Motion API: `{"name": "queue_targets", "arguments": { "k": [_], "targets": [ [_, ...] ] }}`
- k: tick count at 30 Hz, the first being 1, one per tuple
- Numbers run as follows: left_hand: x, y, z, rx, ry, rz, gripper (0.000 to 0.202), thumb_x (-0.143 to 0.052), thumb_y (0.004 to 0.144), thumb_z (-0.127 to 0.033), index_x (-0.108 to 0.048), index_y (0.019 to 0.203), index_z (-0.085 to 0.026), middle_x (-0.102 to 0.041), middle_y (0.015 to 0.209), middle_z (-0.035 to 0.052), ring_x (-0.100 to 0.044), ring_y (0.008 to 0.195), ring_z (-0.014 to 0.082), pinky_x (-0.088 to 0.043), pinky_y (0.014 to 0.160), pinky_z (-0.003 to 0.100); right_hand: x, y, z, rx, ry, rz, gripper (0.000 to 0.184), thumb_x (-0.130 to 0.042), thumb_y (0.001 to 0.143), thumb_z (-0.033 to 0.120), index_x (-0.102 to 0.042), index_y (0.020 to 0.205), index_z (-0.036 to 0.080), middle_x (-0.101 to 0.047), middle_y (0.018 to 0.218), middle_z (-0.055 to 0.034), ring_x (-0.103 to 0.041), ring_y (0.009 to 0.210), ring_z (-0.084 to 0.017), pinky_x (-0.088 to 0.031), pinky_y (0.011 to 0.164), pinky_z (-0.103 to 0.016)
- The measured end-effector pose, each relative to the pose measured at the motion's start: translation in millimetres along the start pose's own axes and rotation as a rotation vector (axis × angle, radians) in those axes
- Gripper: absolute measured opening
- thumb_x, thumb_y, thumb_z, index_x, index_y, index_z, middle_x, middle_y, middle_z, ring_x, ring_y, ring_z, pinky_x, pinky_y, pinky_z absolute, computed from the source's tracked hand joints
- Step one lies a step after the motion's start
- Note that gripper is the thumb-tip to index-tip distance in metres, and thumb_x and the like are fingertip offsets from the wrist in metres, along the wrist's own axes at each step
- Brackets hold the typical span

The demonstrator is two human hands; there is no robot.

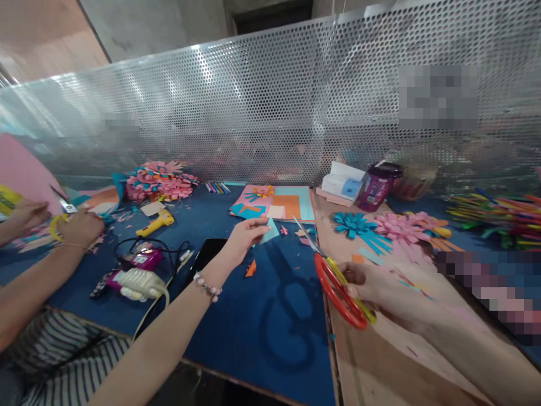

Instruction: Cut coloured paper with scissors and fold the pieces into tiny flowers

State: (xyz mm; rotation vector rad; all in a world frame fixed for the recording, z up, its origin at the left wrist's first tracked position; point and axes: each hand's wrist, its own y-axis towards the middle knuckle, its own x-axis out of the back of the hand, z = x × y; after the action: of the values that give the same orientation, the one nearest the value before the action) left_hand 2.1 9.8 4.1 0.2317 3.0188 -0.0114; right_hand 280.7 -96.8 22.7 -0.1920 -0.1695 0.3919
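Observation:
Between the thumb and fingers of my left hand [242, 241] is a small light-blue paper piece [270, 231], pinched over the blue tabletop. My right hand [372, 282] grips scissors [338, 287] with one red and one yellow handle, their blades pointing up and away toward the paper but apart from it. An orange paper scrap [251, 268] lies below my left hand. Beyond it, coloured paper sheets [287, 204] are stacked, with cut pieces on top. Blue paper flowers [354, 224] and pink paper flowers [399, 230] rest past my right hand.
At left, a co-worker's hands [80, 228] hold scissors and pink paper. A yellow glue gun [155, 223], a power strip with plugs [141, 282] and a phone [207, 256] lie nearby. A purple cup [379, 186] stands before the perforated metal panel [270, 113].

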Motion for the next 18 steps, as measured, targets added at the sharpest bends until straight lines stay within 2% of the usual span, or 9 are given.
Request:
{"name": "queue_targets", "arguments": {
  "k": [2, 4, 7, 9, 11, 15, 18],
  "targets": [
    [-2.2, -1.7, -1.8, 0.007, -0.01, 0.013, 0.032, -0.075, 0.062, -0.029, -0.066, 0.089, -0.014, -0.065, 0.083, 0.0052, -0.059, 0.069, 0.0129, -0.046, 0.068, 0.028, -2.0, 0.5, -3.0, -0.023, 0.123, 0.027, 0.045, -0.076, 0.059, 0.048, -0.059, 0.088, 0.017, -0.06, 0.076, -0.0026, -0.058, 0.068, -0.015, -0.047, 0.058, -0.023],
    [-4.8, -4.0, -4.4, 0.011, -0.031, 0.022, 0.027, -0.074, 0.062, -0.028, -0.065, 0.082, -0.014, -0.063, 0.079, 0.0041, -0.058, 0.068, 0.012, -0.045, 0.067, 0.027, -2.8, 1.7, -6.4, -0.072, 0.196, -0.011, 0.043, -0.072, 0.063, 0.051, -0.056, 0.089, 0.02, -0.054, 0.066, 0.0015, -0.052, 0.054, -0.011, -0.045, 0.049, -0.023],
    [-9.4, -9.3, -9.2, 0.015, -0.072, 0.049, 0.022, -0.074, 0.062, -0.027, -0.062, 0.076, -0.014, -0.06, 0.074, 0.0011, -0.055, 0.065, 0.0104, -0.044, 0.064, 0.025, -3.6, 4.3, -6.6, -0.082, 0.258, 0.01, 0.039, -0.051, 0.075, 0.061, -0.053, 0.082, 0.022, -0.046, 0.057, 0.0023, -0.044, 0.042, -0.011, -0.04, 0.038, -0.025],
    [-13.0, -14.0, -12.6, 0.015, -0.077, 0.078, 0.021, -0.073, 0.063, -0.027, -0.061, 0.075, -0.015, -0.058, 0.073, 0.0001, -0.055, 0.066, 0.0103, -0.044, 0.063, 0.025, -5.4, 5.5, -0.9, 0.015, 0.183, 0.06, 0.037, -0.045, 0.078, 0.058, -0.051, 0.074, 0.021, -0.045, 0.055, 0.0007, -0.042, 0.042, -0.012, -0.04, 0.037, -0.027],
    [-16.9, -18.9, -15.7, 0.002, -0.058, 0.077, 0.021, -0.072, 0.064, -0.027, -0.061, 0.075, -0.015, -0.056, 0.073, -0.0002, -0.053, 0.066, 0.0096, -0.043, 0.062, 0.023, -8.5, 5.2, 7.9, 0.089, 0.071, 0.062, 0.028, -0.05, 0.076, 0.047, -0.05, 0.071, 0.02, -0.049, 0.057, -0.0012, -0.046, 0.045, -0.013, -0.042, 0.042, -0.028],
    [-25.2, -27.8, -19.9, -0.009, -0.066, 0.07, 0.02, -0.072, 0.063, -0.026, -0.06, 0.073, -0.015, -0.055, 0.073, -0.0004, -0.052, 0.067, 0.0096, -0.043, 0.061, 0.023, -15.0, 2.3, 23.0, 0.128, -0.035, 0.013, 0.013, -0.051, 0.072, 0.032, -0.049, 0.069, 0.02, -0.056, 0.063, -0.0038, -0.054, 0.053, -0.016, -0.044, 0.048, -0.03],
    [-31.1, -34.0, -22.3, -0.011, -0.086, 0.077, 0.021, -0.073, 0.063, -0.027, -0.059, 0.071, -0.015, -0.054, 0.072, -0.0004, -0.05, 0.066, 0.0095, -0.043, 0.059, 0.023, -15.4, -0.5, 28.0, 0.139, -0.151, -0.045, 0.013, -0.046, 0.074, 0.029, -0.047, 0.064, 0.02, -0.054, 0.057, -0.002, -0.052, 0.048, -0.014, -0.041, 0.046, -0.028]
  ]
}}
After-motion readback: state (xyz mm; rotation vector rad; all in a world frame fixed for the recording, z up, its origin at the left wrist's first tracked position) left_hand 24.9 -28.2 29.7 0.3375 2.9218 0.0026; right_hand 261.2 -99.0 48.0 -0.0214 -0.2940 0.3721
